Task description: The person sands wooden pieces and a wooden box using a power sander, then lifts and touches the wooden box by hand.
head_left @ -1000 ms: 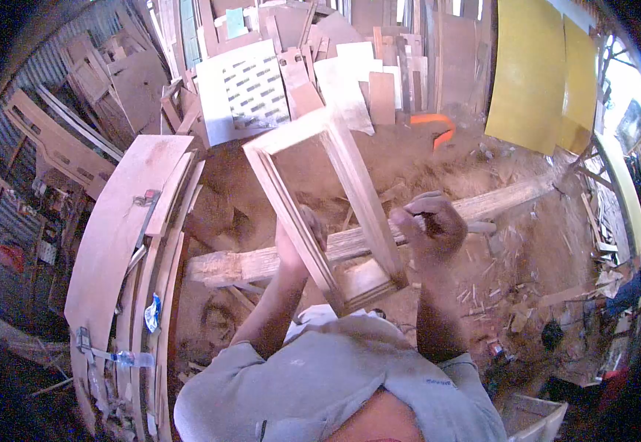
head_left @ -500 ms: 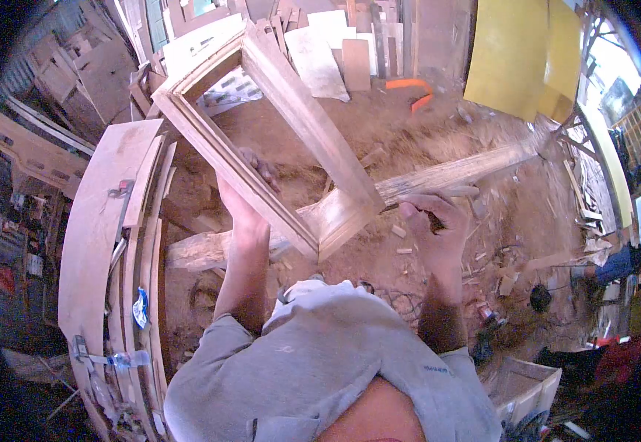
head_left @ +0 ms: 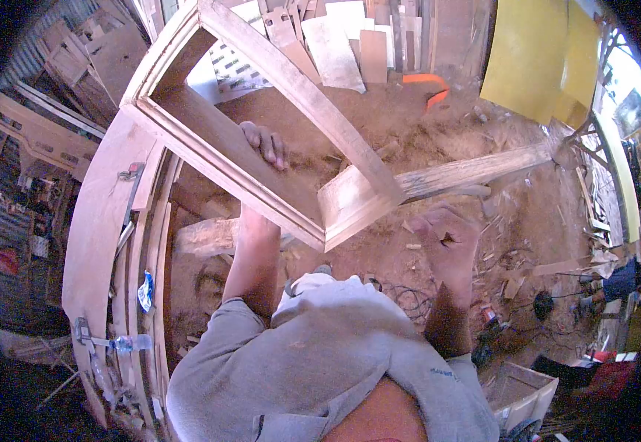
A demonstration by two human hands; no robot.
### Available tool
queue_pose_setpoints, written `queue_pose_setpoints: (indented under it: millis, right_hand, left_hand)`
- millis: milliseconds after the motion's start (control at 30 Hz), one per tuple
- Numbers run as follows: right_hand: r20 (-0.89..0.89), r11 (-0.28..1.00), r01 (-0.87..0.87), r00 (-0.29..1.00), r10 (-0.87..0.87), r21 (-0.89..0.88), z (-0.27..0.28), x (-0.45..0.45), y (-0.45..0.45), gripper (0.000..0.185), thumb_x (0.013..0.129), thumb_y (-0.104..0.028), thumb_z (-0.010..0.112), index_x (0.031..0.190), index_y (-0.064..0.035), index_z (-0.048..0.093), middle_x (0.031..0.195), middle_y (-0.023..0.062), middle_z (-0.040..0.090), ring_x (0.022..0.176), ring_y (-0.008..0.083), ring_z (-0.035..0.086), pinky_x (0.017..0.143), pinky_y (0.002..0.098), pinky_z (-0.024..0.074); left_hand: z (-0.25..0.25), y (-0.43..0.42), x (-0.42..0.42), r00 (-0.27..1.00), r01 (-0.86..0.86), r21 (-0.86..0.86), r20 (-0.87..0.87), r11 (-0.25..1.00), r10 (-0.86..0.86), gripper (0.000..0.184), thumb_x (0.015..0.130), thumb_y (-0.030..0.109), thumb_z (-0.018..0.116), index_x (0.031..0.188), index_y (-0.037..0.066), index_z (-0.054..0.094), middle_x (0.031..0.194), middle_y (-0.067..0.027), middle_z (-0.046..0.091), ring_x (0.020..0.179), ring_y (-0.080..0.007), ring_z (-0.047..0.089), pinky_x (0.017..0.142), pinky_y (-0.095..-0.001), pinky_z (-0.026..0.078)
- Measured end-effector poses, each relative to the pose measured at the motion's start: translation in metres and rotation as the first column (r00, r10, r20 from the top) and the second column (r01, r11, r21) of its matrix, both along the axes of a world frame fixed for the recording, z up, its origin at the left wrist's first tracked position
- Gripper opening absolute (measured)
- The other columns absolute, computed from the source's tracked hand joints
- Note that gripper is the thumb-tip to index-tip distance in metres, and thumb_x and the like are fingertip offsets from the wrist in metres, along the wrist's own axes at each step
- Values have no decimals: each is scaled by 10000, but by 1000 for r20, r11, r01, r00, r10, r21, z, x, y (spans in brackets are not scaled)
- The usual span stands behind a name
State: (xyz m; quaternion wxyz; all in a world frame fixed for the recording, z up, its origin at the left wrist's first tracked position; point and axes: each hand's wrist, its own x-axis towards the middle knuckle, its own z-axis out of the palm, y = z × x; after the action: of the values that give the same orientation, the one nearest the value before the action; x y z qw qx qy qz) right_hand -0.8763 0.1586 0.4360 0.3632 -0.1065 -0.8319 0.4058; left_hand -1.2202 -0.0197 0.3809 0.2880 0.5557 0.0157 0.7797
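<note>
A rectangular wooden frame (head_left: 224, 166) with grooved edges is held tilted in front of my chest. My left hand (head_left: 263, 145) reaches beneath its left long side, and the fingers curl up over the inner face, gripping it. The left palm is hidden behind the wood. My right hand (head_left: 446, 234) is beside the frame's lower right corner, fingers curled inward. Whether anything is inside those fingers is hidden, and contact with the corner is unclear. Below the frame, a long rough timber beam (head_left: 482, 168) lies across the ground.
Stacked boards (head_left: 103, 221) stand at my left, with a clamp (head_left: 83, 331) and a plastic bottle (head_left: 132, 343) on them. Wood scraps and cables litter the dirt floor. An orange curved piece (head_left: 431, 82) and yellow panels (head_left: 534, 59) are at the back; a wooden box (head_left: 519, 390) is lower right.
The frame's far end has swung left and nearer, showing more of its inner face. My left hand has moved with it. My right hand has shifted slightly down and right of the corner.
</note>
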Motion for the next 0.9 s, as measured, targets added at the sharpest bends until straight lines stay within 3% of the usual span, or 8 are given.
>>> queue_pose_setpoints:
  millis: [100, 200, 300, 400, 600, 700, 733, 900]
  right_hand:
    - [-15, 999, 0, 1000, 1, 48, -1, -5, -3, 95, 789, 17, 840, 823, -14, 756, 807, 92, 738, 723, 197, 674, 673, 317, 520]
    - [-47, 993, -15, 999, 21, 120, 7, -9, -7, 111, 781, -10, 863, 822, -21, 760, 809, 95, 741, 724, 209, 682, 663, 327, 525]
    - [76, 998, -60, 995, 59, 16, 15, -2, -10, 154, 757, -30, 893, 832, -19, 759, 821, 100, 744, 752, 203, 693, 656, 324, 534]
    - [-24, 991, -128, 991, 129, 22, 12, -8, -15, 179, 756, -27, 896, 865, -11, 755, 831, 107, 742, 736, 194, 691, 642, 308, 539]
    - [-35, 992, -93, 995, 96, 81, 12, -12, -13, 194, 777, -11, 883, 915, -10, 747, 863, 118, 746, 695, 195, 699, 632, 302, 552]
    - [-25, 987, -157, 987, 158, 37, 21, -10, -19, 202, 798, -35, 875, 960, -20, 756, 879, 110, 750, 713, 181, 702, 618, 305, 550]
    - [-16, 983, -184, 983, 184, 15, 20, -9, -22, 215, 813, -52, 869, 995, -24, 759, 872, 107, 747, 711, 169, 694, 613, 301, 545]
    - [54, 939, -321, 943, 330, -121, 22, -22, -41, 357, 905, -152, 817, 1235, -51, 728, 817, 94, 726, 693, 111, 660, 603, 276, 522]
  left_hand:
    - [5, 4, -1, 999, -35, -2, 34, 999, 36, 304, 1045, 320, 604, 1079, 18, 607, 879, -209, 686, 751, -361, 683, 658, -485, 632]
    - [7, 6, 9, 992, -78, 1, 99, 997, 78, 303, 1047, 319, 600, 1077, 17, 604, 871, -207, 678, 754, -361, 680, 662, -483, 634]
    - [6, 9, 9, 989, -95, 0, 111, 995, 95, 307, 1047, 321, 602, 1075, 16, 604, 857, -198, 669, 754, -357, 677, 664, -480, 635]
    - [7, 11, 0, 998, -66, 16, -14, 998, 67, 293, 1119, 317, 405, 1071, 56, 529, 919, -174, 645, 822, -347, 652, 708, -484, 607]
    - [13, 20, 9, 997, -72, 49, 32, 996, 70, 322, 1121, 345, 385, 1066, 57, 519, 915, -174, 644, 828, -347, 649, 721, -505, 596]
    - [16, 25, 10, 997, -81, 74, 12, 994, 80, 326, 1121, 350, 382, 1066, 59, 516, 908, -168, 647, 828, -336, 647, 726, -499, 590]
    - [20, 29, 19, 988, -112, 72, 110, 991, 104, 285, 1087, 306, 510, 1048, 33, 580, 860, -195, 673, 759, -346, 662, 682, -455, 618]
    - [25, 37, 14, 994, -110, 101, 32, 989, 108, 304, 1093, 329, 493, 1023, 42, 567, 836, -178, 663, 732, -327, 651, 661, -444, 615]
